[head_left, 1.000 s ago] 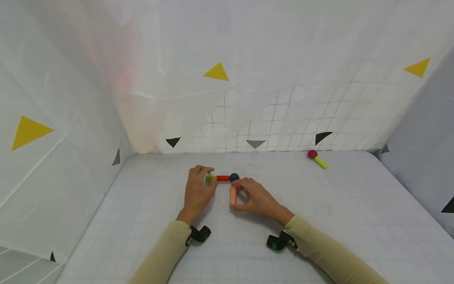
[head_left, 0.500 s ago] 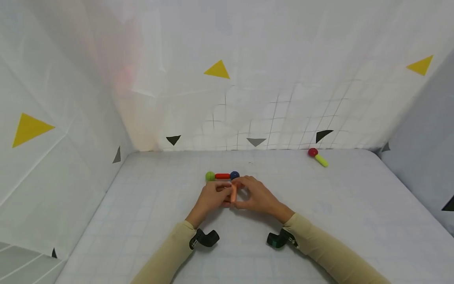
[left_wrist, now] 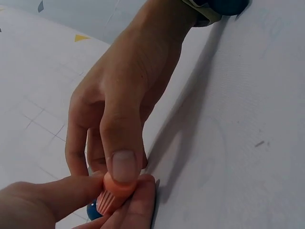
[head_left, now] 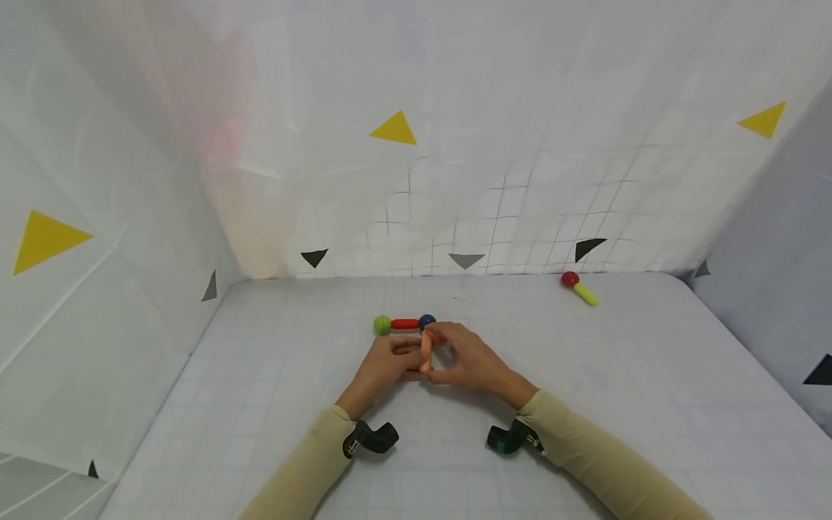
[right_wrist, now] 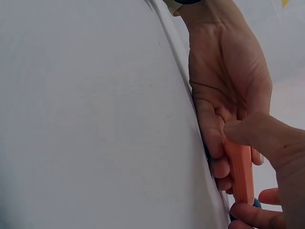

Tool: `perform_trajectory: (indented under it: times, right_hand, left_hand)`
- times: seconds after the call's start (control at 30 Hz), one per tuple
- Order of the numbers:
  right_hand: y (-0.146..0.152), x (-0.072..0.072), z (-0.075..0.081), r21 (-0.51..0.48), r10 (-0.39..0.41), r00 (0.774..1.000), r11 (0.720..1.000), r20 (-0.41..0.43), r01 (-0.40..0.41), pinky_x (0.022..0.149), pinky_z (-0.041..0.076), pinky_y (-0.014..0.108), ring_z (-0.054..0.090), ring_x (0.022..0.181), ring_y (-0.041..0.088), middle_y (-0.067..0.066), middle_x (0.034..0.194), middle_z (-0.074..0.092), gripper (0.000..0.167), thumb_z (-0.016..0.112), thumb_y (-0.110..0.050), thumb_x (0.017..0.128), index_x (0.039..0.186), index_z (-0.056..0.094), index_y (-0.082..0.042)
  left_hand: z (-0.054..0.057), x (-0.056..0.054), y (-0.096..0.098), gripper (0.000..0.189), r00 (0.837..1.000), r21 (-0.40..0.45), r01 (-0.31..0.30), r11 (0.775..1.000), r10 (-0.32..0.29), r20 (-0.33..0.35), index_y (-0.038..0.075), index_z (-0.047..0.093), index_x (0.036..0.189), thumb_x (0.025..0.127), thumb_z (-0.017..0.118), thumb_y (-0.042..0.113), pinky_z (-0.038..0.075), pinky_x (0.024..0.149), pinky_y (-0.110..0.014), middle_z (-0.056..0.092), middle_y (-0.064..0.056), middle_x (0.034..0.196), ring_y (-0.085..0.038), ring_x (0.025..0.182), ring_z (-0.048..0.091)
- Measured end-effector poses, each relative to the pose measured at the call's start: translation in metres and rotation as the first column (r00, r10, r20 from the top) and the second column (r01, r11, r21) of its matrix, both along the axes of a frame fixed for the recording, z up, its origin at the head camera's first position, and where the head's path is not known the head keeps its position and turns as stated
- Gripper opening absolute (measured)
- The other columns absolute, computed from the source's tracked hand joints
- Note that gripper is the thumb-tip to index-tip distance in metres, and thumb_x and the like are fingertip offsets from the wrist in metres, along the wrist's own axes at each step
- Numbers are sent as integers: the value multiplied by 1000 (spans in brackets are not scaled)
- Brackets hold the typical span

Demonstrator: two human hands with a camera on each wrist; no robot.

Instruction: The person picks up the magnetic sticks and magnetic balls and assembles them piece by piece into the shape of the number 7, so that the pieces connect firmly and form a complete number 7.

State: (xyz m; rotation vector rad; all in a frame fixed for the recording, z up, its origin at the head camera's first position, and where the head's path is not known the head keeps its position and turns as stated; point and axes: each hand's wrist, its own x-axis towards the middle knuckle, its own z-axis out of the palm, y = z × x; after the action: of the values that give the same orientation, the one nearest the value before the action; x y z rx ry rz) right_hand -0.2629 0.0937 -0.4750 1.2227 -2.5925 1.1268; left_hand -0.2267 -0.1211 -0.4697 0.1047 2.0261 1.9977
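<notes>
Both hands hold one ribbed orange stick (head_left: 425,352) at the middle of the table. My left hand (head_left: 385,365) pinches its side between thumb and fingers. My right hand (head_left: 473,361) grips it end to end; its thumb presses the near end of the orange stick (left_wrist: 119,188) in the left wrist view, and its fingers are at the far end of the orange stick (right_wrist: 241,171) in the right wrist view. Just beyond lies a row: a green ball (head_left: 382,325), a red stick (head_left: 406,324) and a blue ball (head_left: 427,321). Whether the orange stick touches the blue ball is hidden by fingers.
At the back right of the white table (head_left: 520,477) lie a red ball (head_left: 569,279) and a yellow-green stick (head_left: 586,294), end to end. White sheeting (head_left: 325,195) with yellow and dark triangles rises behind and at both sides.
My left hand has left the green ball, come right and nearer, and taken hold of the orange stick. My right hand keeps its grip in nearly the same place.
</notes>
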Motion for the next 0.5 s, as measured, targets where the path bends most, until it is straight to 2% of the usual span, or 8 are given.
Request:
perform_trajectory:
  times: [0.13, 0.5]
  right_hand:
    - [1, 1, 3, 19, -22, 999, 1000, 34, 21, 97, 51, 45, 60, 111, 23, 3, 120, 64, 76, 91, -35, 82, 142, 56, -4]
    - [6, 1, 9, 38, -16, 999, 999, 37, 14, 94, 53, 47, 60, 110, 26, 7, 121, 64, 80, 89, -38, 84, 145, 53, -2]
  left_hand:
    - [0, 1, 0, 45, 1000, 13, 0, 1000, 0, 6, -4, 62, 139, 98, 74, 12, 61, 84, -35, 72, -14, 118, -24, 99, 72]
    - [1, 1, 1, 47, 1000, 21, -11, 1000, 10, 16, -6, 59, 141, 99, 73, 11, 61, 83, -35, 72, -15, 117, -23, 97, 72]
